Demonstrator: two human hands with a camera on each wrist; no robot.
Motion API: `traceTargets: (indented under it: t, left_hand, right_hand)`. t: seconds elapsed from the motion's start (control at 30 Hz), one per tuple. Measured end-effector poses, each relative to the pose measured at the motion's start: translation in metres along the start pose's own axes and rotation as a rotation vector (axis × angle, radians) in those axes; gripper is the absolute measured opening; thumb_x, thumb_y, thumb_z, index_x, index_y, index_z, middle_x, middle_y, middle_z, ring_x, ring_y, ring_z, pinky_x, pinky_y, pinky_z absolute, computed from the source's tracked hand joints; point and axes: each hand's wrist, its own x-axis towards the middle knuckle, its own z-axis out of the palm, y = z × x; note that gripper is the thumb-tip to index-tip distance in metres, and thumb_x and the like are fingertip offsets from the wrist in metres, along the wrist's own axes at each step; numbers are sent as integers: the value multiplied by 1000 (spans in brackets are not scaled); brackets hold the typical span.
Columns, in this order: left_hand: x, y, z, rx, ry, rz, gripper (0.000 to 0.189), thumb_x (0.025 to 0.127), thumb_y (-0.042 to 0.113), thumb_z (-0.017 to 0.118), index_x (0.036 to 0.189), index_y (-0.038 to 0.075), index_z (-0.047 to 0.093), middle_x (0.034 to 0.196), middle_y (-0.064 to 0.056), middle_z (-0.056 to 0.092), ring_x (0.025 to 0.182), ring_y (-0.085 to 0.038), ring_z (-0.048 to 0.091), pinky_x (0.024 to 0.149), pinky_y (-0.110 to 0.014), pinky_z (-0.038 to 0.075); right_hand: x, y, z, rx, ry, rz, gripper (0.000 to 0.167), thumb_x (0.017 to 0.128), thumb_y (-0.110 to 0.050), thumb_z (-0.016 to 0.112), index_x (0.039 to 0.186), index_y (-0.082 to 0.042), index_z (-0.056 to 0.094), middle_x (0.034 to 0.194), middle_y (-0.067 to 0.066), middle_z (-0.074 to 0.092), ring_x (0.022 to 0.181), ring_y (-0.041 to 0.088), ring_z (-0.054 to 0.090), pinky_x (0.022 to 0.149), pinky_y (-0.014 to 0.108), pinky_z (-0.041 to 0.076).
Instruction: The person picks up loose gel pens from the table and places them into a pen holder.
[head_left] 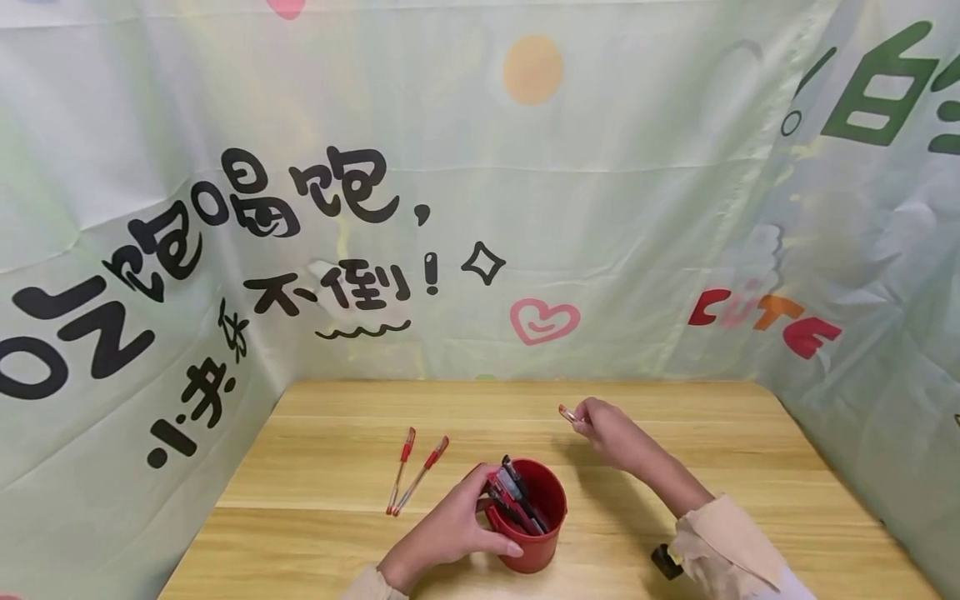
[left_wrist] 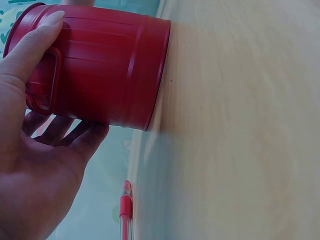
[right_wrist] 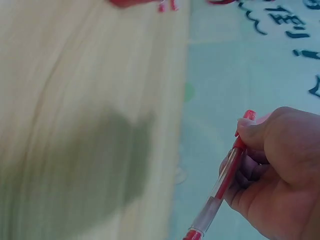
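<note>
Pinching a pen [right_wrist: 226, 176] — likely light, stiff, best held mid-barrel — is the curled right hand [head_left: 611, 435]. The left hand [head_left: 453, 523] grips the cup [left_wrist: 105, 65].

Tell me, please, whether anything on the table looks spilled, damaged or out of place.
Nothing stands out: no spill shows, the cup looks intact, and the two pens lying loose on the table look undamaged.

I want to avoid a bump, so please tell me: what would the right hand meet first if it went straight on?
Probably the fabric backdrop behind the table: the right hand, holding a pen, points forward and left, with nothing visible between, though depth is unclear.
</note>
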Motion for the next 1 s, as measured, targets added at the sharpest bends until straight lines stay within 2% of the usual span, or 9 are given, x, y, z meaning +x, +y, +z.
traceTargets:
  t: [0.23, 0.37, 0.53, 0.77, 1.0]
  left_hand:
    - [1, -1, -1, -13, 4, -2, 82, 79, 23, 93, 146, 29, 46, 149, 1, 53, 136, -14, 57, 111, -20, 48]
    - [0, 0, -1, -20, -1, -1, 82, 79, 23, 92, 146, 26, 46, 148, 1, 53, 135, -13, 58, 111, -19, 48]
    - [0, 0, -1, -19, -6, 5, 81, 79, 23, 92, 146, 25, 46, 148, 0, 54, 135, -12, 58, 111, -17, 47]
    - [1, 0, 0, -6, -10, 20, 83, 79, 25, 92, 147, 24, 45, 148, 0, 53, 135, -12, 58, 111, -18, 48]
    - [0, 0, 0, -7, -14, 25, 82, 79, 26, 92, 146, 27, 45, 148, 0, 53, 135, -12, 58, 112, -20, 48]
  right_hand:
    - [-10, -33, -13, 2, 80, -91, 5, 103, -9, 62, 99, -6, 60, 85, 2, 55, 69, 11, 45, 57, 23, 40]
    - [-16, -49, -19, 16, 88, -96, 5, 103, -10, 62, 101, -6, 60, 87, 2, 55, 69, 11, 45, 57, 23, 41]
    - [-22, -62, -24, 15, 108, -118, 6, 103, -11, 63, 103, -6, 60, 86, 2, 54, 69, 10, 45, 57, 22, 42]
    - [-28, -76, -30, 19, 194, -213, 9, 99, -11, 68, 104, -6, 62, 86, -1, 56, 71, 6, 46, 59, 20, 45]
    - [-36, -93, -35, 81, 255, -273, 10, 98, -12, 71, 104, -10, 63, 86, -5, 57, 73, 3, 48, 62, 19, 49]
